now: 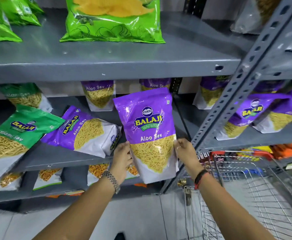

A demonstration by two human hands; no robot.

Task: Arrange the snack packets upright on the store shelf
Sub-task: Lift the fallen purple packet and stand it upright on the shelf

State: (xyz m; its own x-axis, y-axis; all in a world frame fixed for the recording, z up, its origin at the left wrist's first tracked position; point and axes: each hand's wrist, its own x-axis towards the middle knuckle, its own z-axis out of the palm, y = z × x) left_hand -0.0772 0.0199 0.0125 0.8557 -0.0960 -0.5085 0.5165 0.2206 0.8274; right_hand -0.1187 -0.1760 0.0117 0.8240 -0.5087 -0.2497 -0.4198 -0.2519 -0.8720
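- The purple Aloo Sev packet (148, 132) is held upright in front of the middle shelf (69, 160), near its right end.
- The left hand (122, 160) grips the packet's lower left edge, fingers closed around it.
- The right hand (186, 151) pinches the lower right edge between thumb and curled fingers.
- Another purple packet (84, 134) lies tipped over on the shelf just left, beside a leaning green packet (15, 135).

At lower right we see a wire shopping trolley (256, 193) with a red handle bar (242, 152), standing on the pale floor (138, 215). Beyond it, on a low far shelf, orange packs (290, 150) lie blurred.
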